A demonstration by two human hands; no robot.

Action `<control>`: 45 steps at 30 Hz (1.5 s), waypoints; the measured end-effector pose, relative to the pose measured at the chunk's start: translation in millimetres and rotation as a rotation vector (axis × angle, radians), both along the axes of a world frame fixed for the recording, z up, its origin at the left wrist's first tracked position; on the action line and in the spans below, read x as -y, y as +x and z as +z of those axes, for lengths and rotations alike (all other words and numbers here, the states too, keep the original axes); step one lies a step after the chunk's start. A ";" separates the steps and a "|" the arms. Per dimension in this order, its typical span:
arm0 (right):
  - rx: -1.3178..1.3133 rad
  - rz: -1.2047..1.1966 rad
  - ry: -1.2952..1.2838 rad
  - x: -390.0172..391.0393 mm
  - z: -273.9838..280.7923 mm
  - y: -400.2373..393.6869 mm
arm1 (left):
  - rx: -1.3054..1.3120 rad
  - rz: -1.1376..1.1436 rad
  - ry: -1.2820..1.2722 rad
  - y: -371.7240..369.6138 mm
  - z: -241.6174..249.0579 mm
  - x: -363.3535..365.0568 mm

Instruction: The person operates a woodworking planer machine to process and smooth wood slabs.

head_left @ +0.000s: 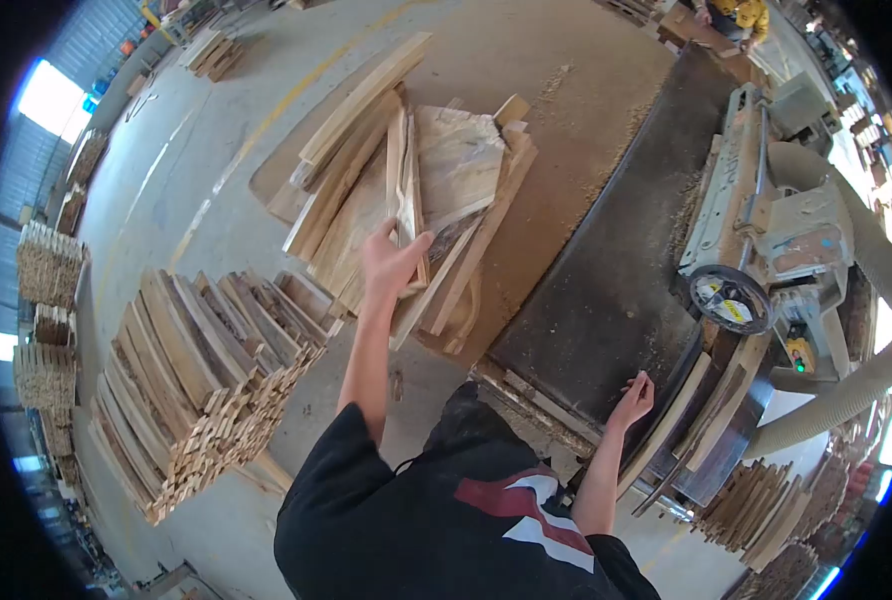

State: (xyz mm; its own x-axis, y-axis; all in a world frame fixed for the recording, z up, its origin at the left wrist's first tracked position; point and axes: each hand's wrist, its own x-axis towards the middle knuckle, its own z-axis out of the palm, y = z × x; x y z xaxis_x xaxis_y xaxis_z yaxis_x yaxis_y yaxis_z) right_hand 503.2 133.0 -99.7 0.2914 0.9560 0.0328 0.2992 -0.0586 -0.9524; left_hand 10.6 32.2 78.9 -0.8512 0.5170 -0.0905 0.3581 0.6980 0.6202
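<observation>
My left hand [391, 258] is closed on a narrow wooden strip [398, 170] that lies on a stack of loose boards. Beside the strip is a wide, pale board [456, 165] with a rough edge. Longer planks [366, 100] lie along the stack's far left side. My right hand [631, 402] hovers near the front end of a dark machine table [606, 290]. Its fingers are loosely curled and somewhat apart, with nothing visible in them. Close by, curved wooden strips [711, 410] rest at the table's right side.
A woodworking machine with a black handwheel [731, 300] and a ribbed hose [816, 400] stands at right. Stacked curved boards [196, 370] occupy the left floor. More wood piles [766, 510] sit at lower right. A person in a yellow top [741, 15] is at the table's far end.
</observation>
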 end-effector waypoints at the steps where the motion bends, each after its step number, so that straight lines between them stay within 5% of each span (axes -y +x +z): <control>1: 0.002 -0.015 0.011 0.8 1.9 -0.6 | 0.314 0.035 0.168 14.6 19.4 3.2; 2: -0.123 -0.019 -0.035 4.7 3.1 -1.1 | 0.635 0.068 0.325 30.3 26.6 8.7; 5: -0.308 0.054 -0.207 26.5 14.6 -9.6 | 0.813 -0.101 0.631 78.4 13.6 31.2; 11: -0.645 0.560 -0.557 102.7 60.8 -48.8 | 1.470 -0.285 0.594 186.9 -27.2 34.4; 13: -0.683 0.614 -0.558 134.5 89.0 -50.6 | 1.474 -0.254 0.547 226.4 -70.6 32.5; 14: -0.719 0.706 -0.642 150.8 94.6 -45.9 | 1.294 -0.269 0.468 244.7 -108.7 33.3; 15: -0.753 0.803 -0.724 164.0 96.3 -38.7 | 0.961 -0.455 0.578 272.4 -93.5 34.9; 21: -0.872 0.516 -0.841 224.1 64.5 28.8 | 0.936 -0.831 0.313 323.8 -109.1 53.7; 23: -0.919 0.447 -0.841 250.2 58.6 44.7 | 0.692 -1.078 -0.007 340.1 -88.0 59.1; 27: -1.174 0.186 -0.938 293.3 45.5 66.2 | 0.759 -1.278 -0.276 367.0 -130.3 62.6; 29: -1.172 0.123 -0.922 308.7 23.6 72.5 | 0.833 -1.285 -0.154 392.4 -155.2 76.4; 31: -0.284 0.101 -0.547 316.4 14.2 69.4 | 1.212 -0.831 -0.092 415.0 -165.8 85.0; 32: -0.139 0.045 -0.367 321.2 26.1 69.8 | 1.497 -0.687 -0.186 419.9 -174.3 82.1; 38: 0.510 0.230 0.139 304.4 90.4 81.4 | 1.928 -0.511 0.067 438.7 -121.6 86.6; 41: 0.261 0.225 0.093 301.9 96.1 68.3 | 2.241 -0.491 0.286 423.0 -114.1 86.9; 43: 0.276 0.227 0.112 302.6 97.8 61.0 | 2.178 -0.447 0.301 410.3 -115.2 88.1; 45: -0.078 0.326 -0.038 300.8 86.3 57.1 | 2.324 -0.514 0.362 399.9 -118.2 87.5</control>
State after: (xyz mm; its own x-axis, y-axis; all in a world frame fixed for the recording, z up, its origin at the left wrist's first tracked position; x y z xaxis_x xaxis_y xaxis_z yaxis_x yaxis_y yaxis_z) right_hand 560.3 -167.8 -13.5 -0.0300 0.9994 -0.0147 0.2343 -0.0072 -0.9721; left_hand 410.4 -55.3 -39.3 0.6048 0.7695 -0.2052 -0.7644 0.6332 0.1214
